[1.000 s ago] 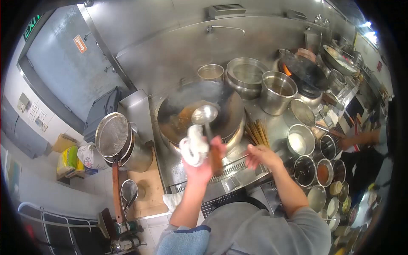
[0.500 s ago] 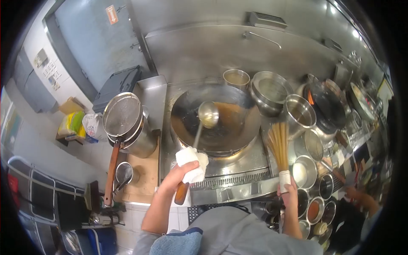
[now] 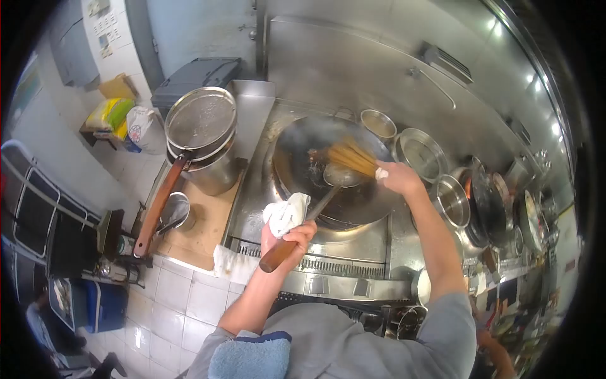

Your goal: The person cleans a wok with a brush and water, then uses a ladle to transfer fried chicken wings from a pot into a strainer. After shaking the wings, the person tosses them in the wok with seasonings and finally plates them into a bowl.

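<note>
My left hand [image 3: 295, 246] is closed round the wooden handle of a ladle [image 3: 327, 201], with a white cloth [image 3: 290, 211] bunched at the hand. The ladle's metal bowl is down in the large dark wok [image 3: 287, 180]. My right hand [image 3: 401, 178] grips a bamboo wok brush [image 3: 353, 158] by its white-wrapped end, over the wok's right side. Its bristles spread into the wok beside the ladle bowl and partly cover it. Steam or smoke hangs over the wok, and some dark wet residue shows inside.
Left of the stove, a wooden-handled strainer [image 3: 201, 120] rests on a tall steel pot [image 3: 218, 174], near a small metal container [image 3: 180, 205]. Right of the wok stand steel pots [image 3: 451, 201] and a smaller pan [image 3: 379, 123]. Another person's arm [image 3: 499, 354] shows at lower right.
My right hand has brought the brush from the right counter side up and left into the wok. The ladle bowl has lowered into the wok. The head view has shifted.
</note>
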{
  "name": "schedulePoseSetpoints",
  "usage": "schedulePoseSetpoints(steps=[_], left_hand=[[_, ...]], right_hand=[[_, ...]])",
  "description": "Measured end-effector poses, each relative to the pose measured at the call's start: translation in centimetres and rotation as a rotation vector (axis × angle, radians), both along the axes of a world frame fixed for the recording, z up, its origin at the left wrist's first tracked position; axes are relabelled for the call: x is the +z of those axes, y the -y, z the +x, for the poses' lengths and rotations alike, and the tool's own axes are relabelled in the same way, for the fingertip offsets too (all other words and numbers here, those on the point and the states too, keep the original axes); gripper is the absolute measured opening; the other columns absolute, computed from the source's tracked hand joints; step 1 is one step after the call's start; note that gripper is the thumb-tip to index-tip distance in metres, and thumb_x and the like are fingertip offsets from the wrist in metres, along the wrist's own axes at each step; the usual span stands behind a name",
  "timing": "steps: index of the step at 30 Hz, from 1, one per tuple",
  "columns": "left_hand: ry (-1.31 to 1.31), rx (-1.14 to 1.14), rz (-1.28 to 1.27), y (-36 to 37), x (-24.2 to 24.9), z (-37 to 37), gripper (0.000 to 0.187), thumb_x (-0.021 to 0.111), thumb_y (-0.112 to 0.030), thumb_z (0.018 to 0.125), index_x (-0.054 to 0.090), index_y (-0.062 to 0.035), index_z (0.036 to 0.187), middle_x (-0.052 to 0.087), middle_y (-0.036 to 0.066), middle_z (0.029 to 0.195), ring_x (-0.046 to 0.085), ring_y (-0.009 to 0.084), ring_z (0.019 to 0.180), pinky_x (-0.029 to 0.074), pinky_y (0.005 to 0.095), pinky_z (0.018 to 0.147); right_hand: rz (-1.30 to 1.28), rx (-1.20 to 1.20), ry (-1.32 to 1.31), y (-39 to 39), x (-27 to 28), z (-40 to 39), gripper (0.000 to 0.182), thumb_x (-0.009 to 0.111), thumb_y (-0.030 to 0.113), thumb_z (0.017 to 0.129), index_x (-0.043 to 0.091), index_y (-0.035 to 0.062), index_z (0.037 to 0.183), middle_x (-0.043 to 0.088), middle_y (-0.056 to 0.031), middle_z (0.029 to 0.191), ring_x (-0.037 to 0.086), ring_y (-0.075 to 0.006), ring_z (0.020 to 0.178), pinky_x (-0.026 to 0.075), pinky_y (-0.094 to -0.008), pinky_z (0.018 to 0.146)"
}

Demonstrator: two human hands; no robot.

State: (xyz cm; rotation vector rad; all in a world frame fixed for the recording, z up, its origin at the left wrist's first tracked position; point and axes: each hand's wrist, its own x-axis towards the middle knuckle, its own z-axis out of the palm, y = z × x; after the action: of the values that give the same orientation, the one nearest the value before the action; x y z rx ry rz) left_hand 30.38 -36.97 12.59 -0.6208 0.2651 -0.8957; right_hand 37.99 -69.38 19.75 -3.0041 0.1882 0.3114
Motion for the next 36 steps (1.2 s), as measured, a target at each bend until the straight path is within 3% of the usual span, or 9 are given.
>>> schedulePoseSetpoints(steps=[4,7,17,18,22,25,30,33,36], left_hand=[[0.044,0.050,0.105,-0.6,-0.3,0.2,0.024,0.057,-0.026,0.090,0.060,-0.0031,0.097,0.042,0.006,0.082,0.043,0.0133,0.067,0.047,0.0229,0.048],[0.113,0.058,0.137,-0.7,-0.6,0.5,0.026,0.055,-0.029,0.092,0.062,-0.0046,0.098,0.046,0.006,0.079,0.043,0.0132,0.063,0.046,0.0220,0.047],[0.055,-0.014,0.103,-1.7,0.6,0.7,0.024,0.056,-0.027,0.090,0.062,-0.0043,0.096,0.044,0.005,0.078,0.044,0.0124,0.063,0.047,0.0211,0.047],[0.034,-0.030,0.060,-1.7,0.5,0.5,0.024,0.056,-0.027,0.091,0.062,-0.0043,0.097,0.044,0.005,0.077,0.044,0.0121,0.063,0.047,0.0206,0.047],[0.078,0.003,0.182,-1.5,0.1,0.7,0.025,0.055,-0.028,0.092,0.062,-0.0043,0.097,0.044,0.006,0.077,0.044,0.0121,0.061,0.045,0.0214,0.047],[0.204,0.016,0.237,-1.1,-0.2,1.0,0.027,0.053,-0.030,0.094,0.062,-0.0048,0.096,0.045,0.005,0.076,0.044,0.0117,0.062,0.044,0.0222,0.046],[0.412,0.041,0.597,-0.9,1.3,0.9,0.025,0.046,-0.028,0.100,0.059,-0.0067,0.101,0.056,0.006,0.080,0.049,0.0131,0.060,0.041,0.0227,0.044],[0.585,0.048,0.756,-0.6,1.3,0.3,0.022,0.044,-0.022,0.101,0.055,-0.0038,0.107,0.058,0.008,0.086,0.050,0.0151,0.061,0.040,0.0237,0.044],[0.684,-0.043,0.993,-0.4,2.1,0.2,0.021,0.048,-0.024,0.100,0.055,-0.0059,0.108,0.061,0.006,0.083,0.053,0.0149,0.059,0.039,0.0240,0.041]], right_hand=[[0.054,0.208,-0.030,0.9,-5.4,-0.6,0.068,0.068,0.031,0.073,0.051,0.0178,0.138,0.060,-0.0193,0.125,0.057,-0.0377,0.115,0.046,-0.0419,0.099],[-0.111,0.074,0.039,-1.0,-1.4,0.1,0.065,0.066,0.030,0.074,0.053,0.0185,0.136,0.064,-0.0193,0.117,0.062,-0.0375,0.107,0.049,-0.0442,0.094],[-0.270,0.118,0.125,-5.6,-1.6,-2.6,0.062,0.063,0.025,0.075,0.054,0.0158,0.135,0.068,-0.0190,0.108,0.065,-0.0356,0.100,0.050,-0.0435,0.091],[-0.137,0.245,0.101,-4.5,-3.0,-2.3,0.061,0.063,0.025,0.075,0.054,0.0161,0.135,0.068,-0.0187,0.107,0.066,-0.0350,0.099,0.051,-0.0429,0.091],[-0.076,0.021,0.077,-2.3,-1.4,0.1,0.063,0.062,0.025,0.076,0.051,0.0196,0.138,0.067,-0.0199,0.112,0.064,-0.0393,0.101,0.050,-0.0442,0.093],[-0.274,0.244,-0.031,-4.8,-2.8,-2.4,0.063,0.061,0.023,0.077,0.051,0.0214,0.139,0.066,-0.0215,0.111,0.064,-0.0391,0.100,0.050,-0.0454,0.092],[-0.208,-0.015,0.066,-4.2,0.5,-2.7,0.059,0.061,0.021,0.077,0.053,0.0179,0.135,0.068,-0.0188,0.107,0.065,-0.0365,0.101,0.051,-0.0454,0.091],[-0.126,0.238,-0.025,-1.8,-2.8,-4.9,0.057,0.061,0.020,0.075,0.055,0.0168,0.132,0.068,-0.0197,0.107,0.065,-0.0357,0.101,0.052,-0.0451,0.089],[-0.232,0.071,0.060,-0.2,-0.6,-4.3,0.054,0.061,0.019,0.073,0.059,0.0176,0.128,0.069,-0.0181,0.103,0.066,-0.0345,0.098,0.053,-0.0447,0.087]])
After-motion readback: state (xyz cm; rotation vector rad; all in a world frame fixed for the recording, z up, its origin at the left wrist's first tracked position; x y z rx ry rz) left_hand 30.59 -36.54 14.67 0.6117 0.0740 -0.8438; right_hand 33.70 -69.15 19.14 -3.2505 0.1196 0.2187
